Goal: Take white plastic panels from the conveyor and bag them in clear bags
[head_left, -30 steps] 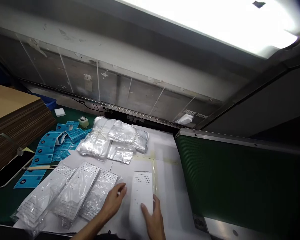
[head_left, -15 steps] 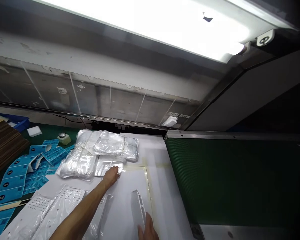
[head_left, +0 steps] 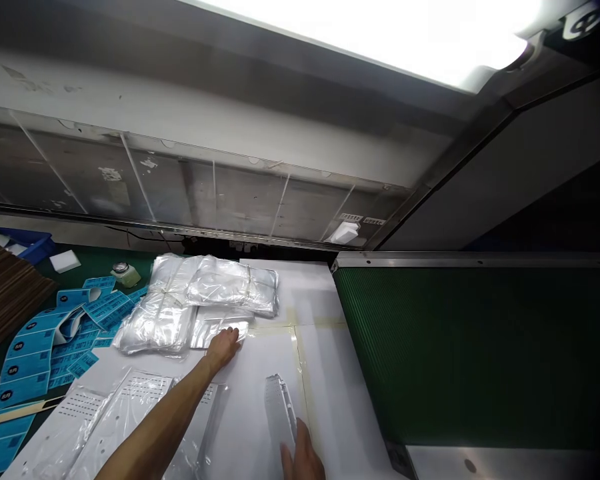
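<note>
White panel (head_left: 280, 403), tilted, is clamped in my right grip (head_left: 304, 459). My left grip (head_left: 223, 348) touches clear bags (head_left: 215, 320), closure unclear; tied bundles (head_left: 165, 313) crowd beside.

So it's a dark green flat worktop (head_left: 93, 263), partly under taped white paper sheets (head_left: 343, 393). There's a fat, tied clear-plastic bag bundle (head_left: 165, 317); flat clear bag pile (head_left: 213, 323) just right of it, bagged white slotted panels (head_left: 113, 412) in front, curly blue printed labels (head_left: 33, 350) and brown cardboard stack (head_left: 7, 300) off left.
</note>
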The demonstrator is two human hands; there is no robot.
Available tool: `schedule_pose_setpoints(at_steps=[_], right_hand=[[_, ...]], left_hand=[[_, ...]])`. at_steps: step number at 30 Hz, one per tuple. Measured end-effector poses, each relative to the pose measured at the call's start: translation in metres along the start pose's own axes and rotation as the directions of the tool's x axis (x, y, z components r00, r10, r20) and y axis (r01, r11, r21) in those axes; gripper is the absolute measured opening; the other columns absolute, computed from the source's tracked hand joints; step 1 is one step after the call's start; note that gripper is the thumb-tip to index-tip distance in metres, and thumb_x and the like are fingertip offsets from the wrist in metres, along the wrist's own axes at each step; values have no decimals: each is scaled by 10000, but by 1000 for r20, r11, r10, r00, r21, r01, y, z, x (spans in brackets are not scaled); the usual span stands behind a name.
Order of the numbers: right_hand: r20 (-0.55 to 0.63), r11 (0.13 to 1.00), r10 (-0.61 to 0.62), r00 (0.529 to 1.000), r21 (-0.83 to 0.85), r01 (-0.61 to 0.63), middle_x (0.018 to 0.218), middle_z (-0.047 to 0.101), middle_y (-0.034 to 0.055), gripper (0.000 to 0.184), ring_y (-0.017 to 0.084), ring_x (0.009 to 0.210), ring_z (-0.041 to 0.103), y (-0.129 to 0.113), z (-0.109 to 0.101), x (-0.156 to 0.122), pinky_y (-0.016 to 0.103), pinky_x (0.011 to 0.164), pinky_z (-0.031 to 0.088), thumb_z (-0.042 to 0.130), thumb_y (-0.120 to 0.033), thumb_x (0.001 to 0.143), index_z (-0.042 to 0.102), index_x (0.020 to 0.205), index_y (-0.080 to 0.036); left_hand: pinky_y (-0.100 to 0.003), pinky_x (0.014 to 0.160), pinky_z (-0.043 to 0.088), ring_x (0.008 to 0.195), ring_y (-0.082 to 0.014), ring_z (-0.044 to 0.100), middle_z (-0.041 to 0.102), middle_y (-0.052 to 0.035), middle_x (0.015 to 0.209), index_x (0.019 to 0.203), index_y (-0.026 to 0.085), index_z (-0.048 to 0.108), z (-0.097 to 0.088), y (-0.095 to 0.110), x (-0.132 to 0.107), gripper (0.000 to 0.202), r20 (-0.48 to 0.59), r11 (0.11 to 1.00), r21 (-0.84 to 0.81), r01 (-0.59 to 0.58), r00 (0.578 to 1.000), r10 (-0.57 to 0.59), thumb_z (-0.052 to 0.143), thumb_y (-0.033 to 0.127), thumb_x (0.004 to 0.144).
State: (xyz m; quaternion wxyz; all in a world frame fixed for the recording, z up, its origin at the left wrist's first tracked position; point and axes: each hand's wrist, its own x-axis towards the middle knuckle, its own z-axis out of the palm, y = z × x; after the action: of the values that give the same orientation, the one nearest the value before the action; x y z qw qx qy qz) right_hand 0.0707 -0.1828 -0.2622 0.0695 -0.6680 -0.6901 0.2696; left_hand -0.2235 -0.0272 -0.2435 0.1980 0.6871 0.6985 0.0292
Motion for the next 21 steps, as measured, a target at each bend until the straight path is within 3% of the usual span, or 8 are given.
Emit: schedule_pose_setpoints(at_steps=[12,21], right_hand=[[-37,999,-21,999,-28,20,1149,578,157,429,248,899,624,2,4,-1,326,721,503,305,-254,878,359,1283,-124],[39,998,-48,998,-39,49,1164,573,180,435,252,960,613,-12,-19,-5,340,784,509,298,-251,890,338,1291,-85]], left_hand=[[-381,739,502,820,-187,591,603,-46,931,959,136,582,-9,-3,0,211,25,999,-44,7,1000,-6,531,328,891],[-340,671,515,749,-166,591,597,-35,887,963,133,572,-8,-5,0,194,-11,989,-141,46,999,-48,533,309,892]])
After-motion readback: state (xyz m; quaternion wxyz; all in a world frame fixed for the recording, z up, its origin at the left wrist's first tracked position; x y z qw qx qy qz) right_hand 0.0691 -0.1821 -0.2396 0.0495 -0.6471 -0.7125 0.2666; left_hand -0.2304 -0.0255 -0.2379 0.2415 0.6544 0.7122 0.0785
